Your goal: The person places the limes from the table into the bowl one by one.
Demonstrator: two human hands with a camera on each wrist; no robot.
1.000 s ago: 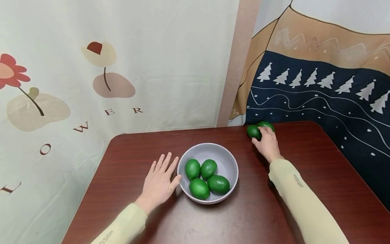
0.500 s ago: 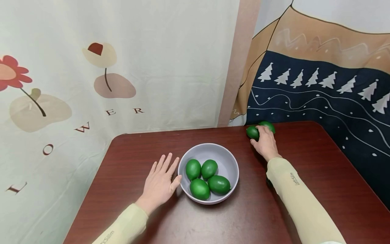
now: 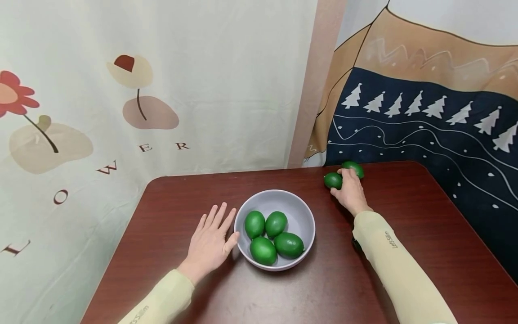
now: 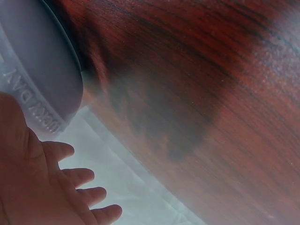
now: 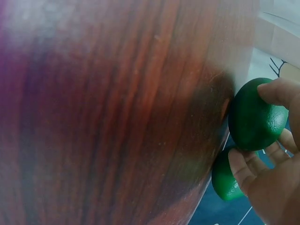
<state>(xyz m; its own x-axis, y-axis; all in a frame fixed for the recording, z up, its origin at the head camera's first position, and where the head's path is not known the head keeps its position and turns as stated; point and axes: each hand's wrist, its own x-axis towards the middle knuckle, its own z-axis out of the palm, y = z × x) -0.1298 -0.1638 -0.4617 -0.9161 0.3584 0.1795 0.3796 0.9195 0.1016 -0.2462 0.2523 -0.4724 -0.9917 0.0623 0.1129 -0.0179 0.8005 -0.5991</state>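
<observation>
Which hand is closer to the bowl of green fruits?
Left. The left hand is close beside the bowl; the right hand is farther off, gripping a green fruit near the far edge of the table.

One table (image 3: 441, 225) held one bowl (image 3: 300, 220) with four limes (image 3: 263, 251), plus two limes (image 3: 332, 180) far right; two hands (image 3: 207, 246) showed.

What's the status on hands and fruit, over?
Right grip pinching a green fruit. Left grip spread beside the bowl. Four fruits inside. Possible snag: another fruit close by right grip.
</observation>
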